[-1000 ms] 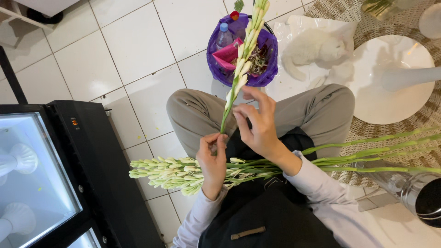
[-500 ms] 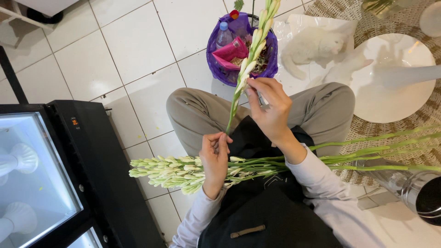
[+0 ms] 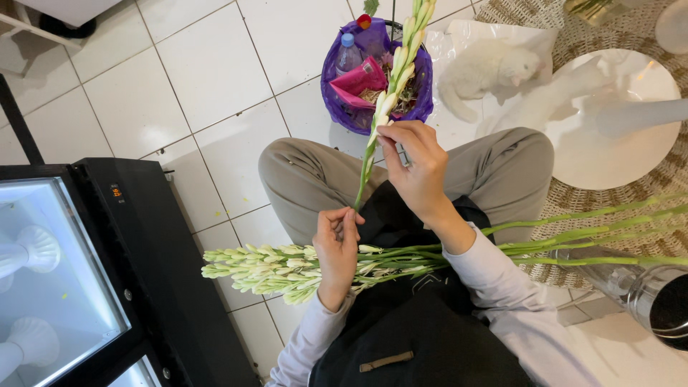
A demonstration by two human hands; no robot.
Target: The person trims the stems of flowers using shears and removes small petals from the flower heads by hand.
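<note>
At the far left stands a black cabinet (image 3: 93,287) with a lit glass door, white shapes showing behind the glass. Beside it the white tiled floor (image 3: 208,72) runs up to the top of the view, grey grout lines crossing it. A bundle of flower stems (image 3: 287,264) lies across the person's lap, its pale green budded heads pointing left over the tiles and its long green stalks reaching right past the edge of the view. The left hand (image 3: 337,251) is clenched around the bottom of a single flower stem (image 3: 390,93), which rises upright and slightly tilted towards the top. The right hand (image 3: 416,168) grasps the same stem higher up, fingertips pinching it just below the buds. Behind the stem sits a purple basket (image 3: 337,86) on the floor, holding a small bottle and a pink packet. To its right a white cat (image 3: 487,72) lies on a sheet of white plastic. Further right is a round white base (image 3: 631,150) resting on a woven mat (image 3: 674,179). A shiny metal container (image 3: 652,294) stands at the lower right.
</note>
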